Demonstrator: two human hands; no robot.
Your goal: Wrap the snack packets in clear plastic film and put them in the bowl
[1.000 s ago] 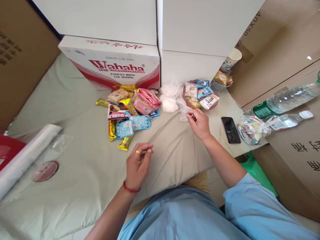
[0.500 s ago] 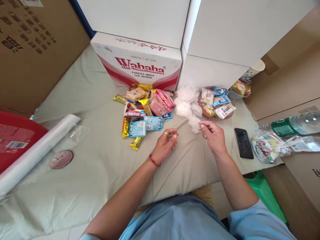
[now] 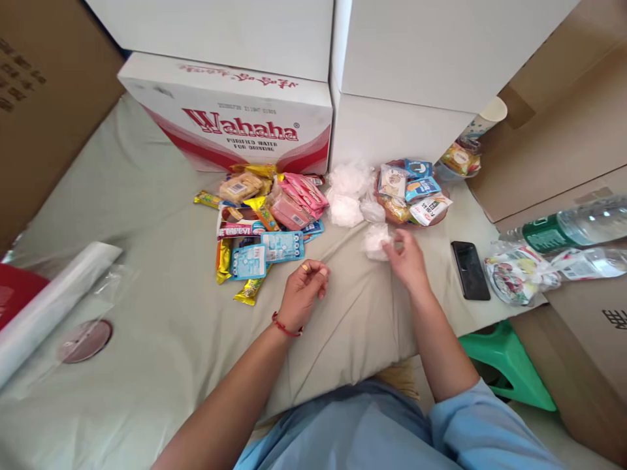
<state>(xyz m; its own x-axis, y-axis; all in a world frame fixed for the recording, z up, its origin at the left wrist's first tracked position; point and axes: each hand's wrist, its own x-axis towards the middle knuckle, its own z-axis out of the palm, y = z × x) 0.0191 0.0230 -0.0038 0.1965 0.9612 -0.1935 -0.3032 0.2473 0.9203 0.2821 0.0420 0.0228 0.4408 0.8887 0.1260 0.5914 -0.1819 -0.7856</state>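
My right hand (image 3: pixel 407 260) has its bent fingertips on the right edge of a small crumpled, whitish see-through plastic bag (image 3: pixel 375 241), which rests on the cloth. Behind that bag lies a larger heap of similar crumpled bags (image 3: pixel 347 189). My left hand (image 3: pixel 304 292), with a ring and a red bracelet (image 3: pixel 287 326), is closed with thumb against the bent fingers, and nothing shows in it. Left of the heap is a pile of packaged snacks, among them pink packs (image 3: pixel 298 205) and light blue packets (image 3: pixel 281 246). A reddish bowl (image 3: pixel 379 196) of snack packets stands right of the heap.
A Wahaba-style water carton (image 3: pixel 240 130) and white boxes (image 3: pixel 401 59) stand along the back. A phone (image 3: pixel 470 271), a water bottle (image 3: pixel 573 225) and a wrapped pack (image 3: pixel 519 274) lie at right. A plastic roll (image 3: pixel 53 307) and a round disc (image 3: pixel 85 341) are at left.
My right hand has brought the small bag slightly lower toward the cloth, where it looks rounder. The left hand's fingers have drawn together. The whole view has shifted.
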